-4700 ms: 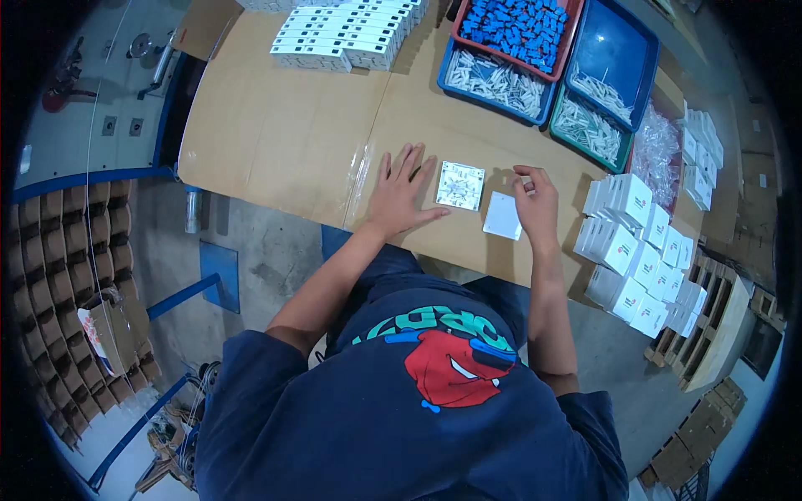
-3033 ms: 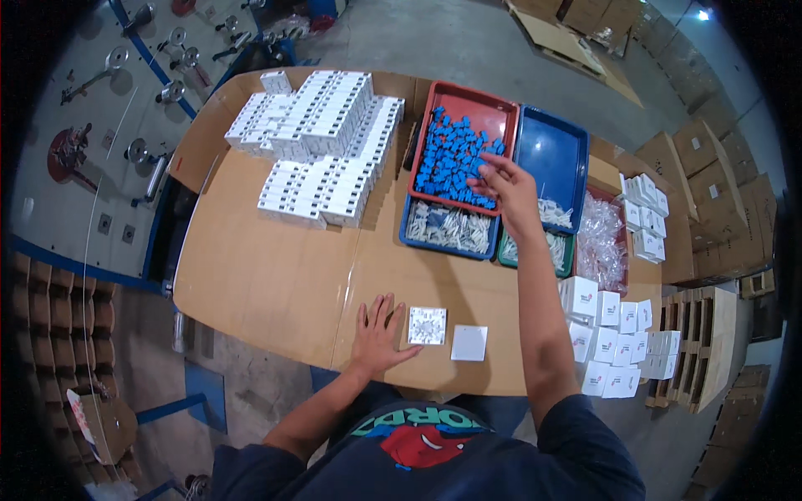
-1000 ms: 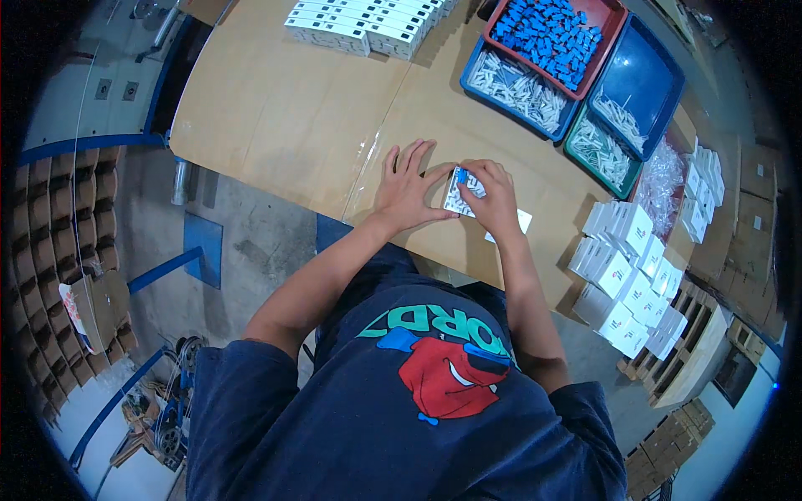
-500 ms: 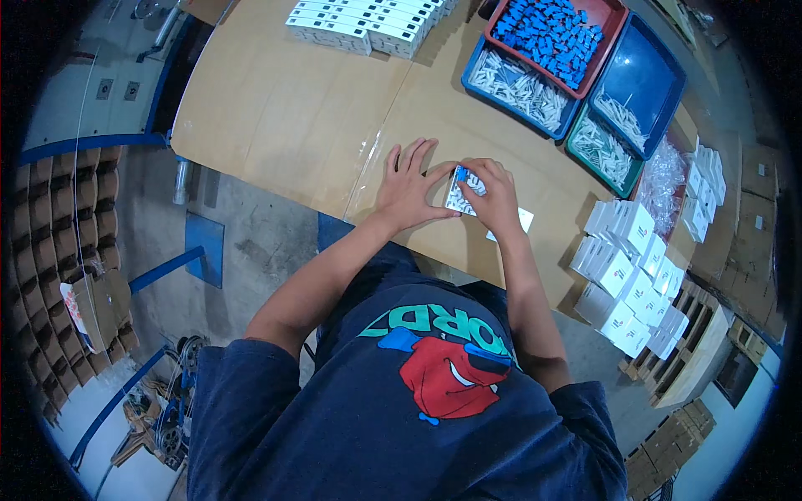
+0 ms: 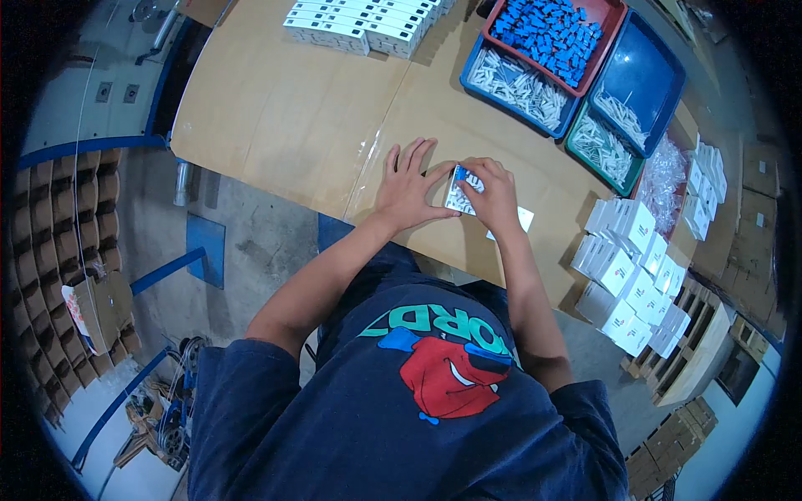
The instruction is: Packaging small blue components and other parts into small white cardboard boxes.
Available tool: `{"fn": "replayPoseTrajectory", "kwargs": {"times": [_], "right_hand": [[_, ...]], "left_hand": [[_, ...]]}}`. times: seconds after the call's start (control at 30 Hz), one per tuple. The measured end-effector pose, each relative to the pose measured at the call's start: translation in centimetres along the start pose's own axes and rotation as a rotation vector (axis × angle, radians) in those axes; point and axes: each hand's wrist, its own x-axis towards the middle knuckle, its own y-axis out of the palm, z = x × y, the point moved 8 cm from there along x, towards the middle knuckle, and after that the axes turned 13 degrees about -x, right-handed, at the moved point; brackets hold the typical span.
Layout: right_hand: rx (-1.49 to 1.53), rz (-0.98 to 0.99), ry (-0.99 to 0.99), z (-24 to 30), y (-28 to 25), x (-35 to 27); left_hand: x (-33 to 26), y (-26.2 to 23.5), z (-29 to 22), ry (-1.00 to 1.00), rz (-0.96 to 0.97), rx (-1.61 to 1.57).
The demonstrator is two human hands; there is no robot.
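The right hand (image 5: pixel 489 194) is curled over a white square (image 5: pixel 457 201); whether the blue piece (image 5: pixel 460 174) there is pinched cannot be told. To its left, the left hand (image 5: pixel 406 194) is laid flat, fingers apart.

A single wide fisheye view looks steeply down from a person's head, through the left of two side-by-side cameras. The navy printed T-shirt (image 5: pixel 451 401) is closest, filling the near side. The left hand (image 5: pixel 407 196) and right hand (image 5: pixel 494 199) sit farther out, around the middle. Beyond them the cardboard-covered tabletop (image 5: pixel 276 108) runs past the far edge; straight lines bow toward a dark, rounded rim.
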Motion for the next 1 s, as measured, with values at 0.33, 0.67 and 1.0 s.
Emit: {"fn": "replayPoseTrajectory", "kwargs": {"times": [0.33,0.67,1.0], "right_hand": [[-0.231,0.064,0.142,0.8,0.0,0.6],[-0.004,-0.233,0.384,-6.1,-6.2,-7.0],[-0.100,0.036,0.799,-10.0,-3.2,-12.8]], "left_hand": [[0.1,-0.2,-0.3,0.004,-0.013,-0.022],[-0.1,-0.2,-0.3,-0.008,0.013,-0.023],[0.1,0.1,-0.3,-0.011,0.012,-0.044]]}}
